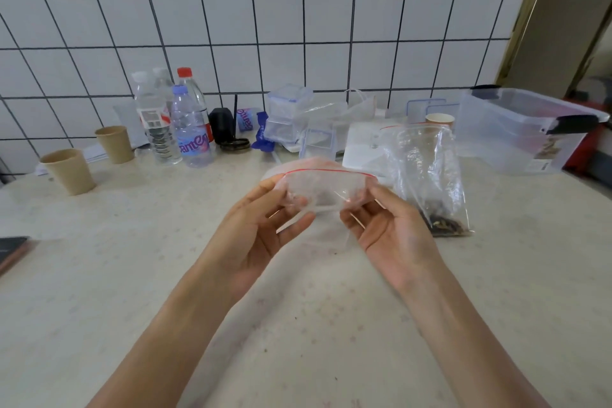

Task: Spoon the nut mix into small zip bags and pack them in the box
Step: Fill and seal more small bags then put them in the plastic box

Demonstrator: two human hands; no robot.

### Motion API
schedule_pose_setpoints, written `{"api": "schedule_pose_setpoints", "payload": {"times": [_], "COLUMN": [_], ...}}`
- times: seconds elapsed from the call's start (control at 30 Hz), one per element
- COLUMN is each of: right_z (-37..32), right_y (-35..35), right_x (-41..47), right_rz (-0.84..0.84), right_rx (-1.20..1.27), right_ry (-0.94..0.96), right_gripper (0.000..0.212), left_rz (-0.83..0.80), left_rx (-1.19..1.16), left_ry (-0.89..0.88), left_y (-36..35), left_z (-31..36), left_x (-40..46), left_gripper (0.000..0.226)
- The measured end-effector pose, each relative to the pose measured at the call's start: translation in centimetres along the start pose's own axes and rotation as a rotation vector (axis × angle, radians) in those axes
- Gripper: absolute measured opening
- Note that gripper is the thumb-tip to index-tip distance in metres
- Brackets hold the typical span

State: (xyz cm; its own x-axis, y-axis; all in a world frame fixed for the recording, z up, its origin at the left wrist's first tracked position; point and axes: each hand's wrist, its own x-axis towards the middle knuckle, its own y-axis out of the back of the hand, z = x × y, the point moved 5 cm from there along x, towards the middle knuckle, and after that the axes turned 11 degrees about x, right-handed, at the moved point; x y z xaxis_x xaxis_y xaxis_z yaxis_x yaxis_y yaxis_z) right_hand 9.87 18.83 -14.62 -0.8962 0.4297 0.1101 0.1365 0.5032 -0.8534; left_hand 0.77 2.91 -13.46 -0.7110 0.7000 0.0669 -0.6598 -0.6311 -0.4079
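Both hands pinching a small zip bag [326, 190] above the bench: left hand [261, 228] at its left end, right hand [387, 228] at its right. Nut mix bag [427, 175] standing just beyond the right hand. Risk: thin plastic slipping, mouth not parting.

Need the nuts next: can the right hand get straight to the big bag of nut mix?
Probably yes, once it lets go: the right hand pinches the small zip bag together with the left hand. The nut mix bag stands just beyond it, nothing between.
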Motion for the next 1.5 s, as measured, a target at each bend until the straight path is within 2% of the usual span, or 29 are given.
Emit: {"api": "schedule_pose_setpoints", "payload": {"times": [0.13, 0.23, 0.3, 0.37, 0.47, 0.53, 0.57, 0.6, 0.7, 0.77, 0.8, 0.93, 1.1, 1.2, 1.27, 1.37, 1.5], "right_z": [0.3, 0.7, 0.9, 1.0, 1.2, 1.2, 1.0, 0.8, 0.4, 0.4, 0.4, 0.5, 0.6, 0.7, 0.9, 0.9, 0.6], "right_y": [-0.7, -1.6, -1.6, -1.3, -0.8, -0.9, -0.9, -0.8, -0.8, -0.3, -0.1, 0.8, 1.8, 2.1, 2.3, 2.1, 1.3], "right_x": [-0.6, -1.1, -1.1, -1.1, -1.0, -1.1, -1.1, -1.1, -1.4, -1.5, -1.5, -1.2, -1.2, -1.1, -1.1, -1.5, -2.4], "right_rz": [-0.103, -0.215, -0.216, -0.164, -0.137, -0.160, -0.165, -0.179, -0.189, -0.104, -0.048, 0.198, 0.307, 0.330, 0.327, 0.263, 0.159], "right_rx": [-0.028, -0.024, 0.045, 0.101, 0.088, 0.048, 0.014, -0.041, -0.246, -0.395, -0.467, -0.611, -0.472, -0.308, -0.182, 0.009, 0.082], "right_ry": [-0.070, -0.127, -0.137, -0.133, -0.118, -0.101, -0.080, -0.052, 0.044, 0.123, 0.170, 0.301, 0.322, 0.259, 0.178, 0.061, -0.039], "right_gripper": [0.027, 0.024, 0.016, 0.022, 0.023, 0.010, 0.018, 0.026, 0.025, 0.036, 0.038, 0.034, 0.015, 0.015, 0.014, 0.012, 0.018], "left_rz": [-0.019, -0.049, -0.085, -0.102, -0.142, -0.188, -0.184, -0.158, 0.026, 0.205, 0.282, 0.470, 0.492, 0.460, 0.381, 0.175, 0.048], "left_rx": [0.006, -0.085, -0.134, -0.184, -0.262, -0.225, -0.135, -0.005, 0.325, 0.473, 0.547, 0.715, 0.622, 0.470, 0.325, 0.113, 0.059], "left_ry": [0.032, 0.070, 0.095, 0.117, 0.142, 0.121, 0.080, 0.021, -0.161, -0.262, -0.307, -0.421, -0.399, -0.327, -0.236, -0.080, 0.014], "left_y": [-0.4, -0.5, -0.6, -0.4, -0.2, -0.5, -0.6, -0.6, -0.2, 0.3, 0.5, 0.7, 1.0, 1.3, 1.1, 0.5, 0.2], "left_z": [-0.3, -0.5, -0.6, -0.7, -1.0, -1.0, -1.0, -0.9, -0.8, -0.5, -0.3, 0.1, -0.3, -0.7, -1.2, -1.7, -1.3], "left_x": [-0.3, -0.5, -0.6, -0.6, -0.6, -0.7, -0.7, -0.7, -0.9, -1.1, -1.3, -1.6, -1.4, -1.1, -1.0, -0.9, -1.2], "left_gripper": [0.014, 0.017, 0.015, 0.016, 0.042, 0.047, 0.046, 0.044, 0.036, 0.022, 0.024, 0.016, 0.011, 0.015, 0.013, 0.008, 0.012]}}
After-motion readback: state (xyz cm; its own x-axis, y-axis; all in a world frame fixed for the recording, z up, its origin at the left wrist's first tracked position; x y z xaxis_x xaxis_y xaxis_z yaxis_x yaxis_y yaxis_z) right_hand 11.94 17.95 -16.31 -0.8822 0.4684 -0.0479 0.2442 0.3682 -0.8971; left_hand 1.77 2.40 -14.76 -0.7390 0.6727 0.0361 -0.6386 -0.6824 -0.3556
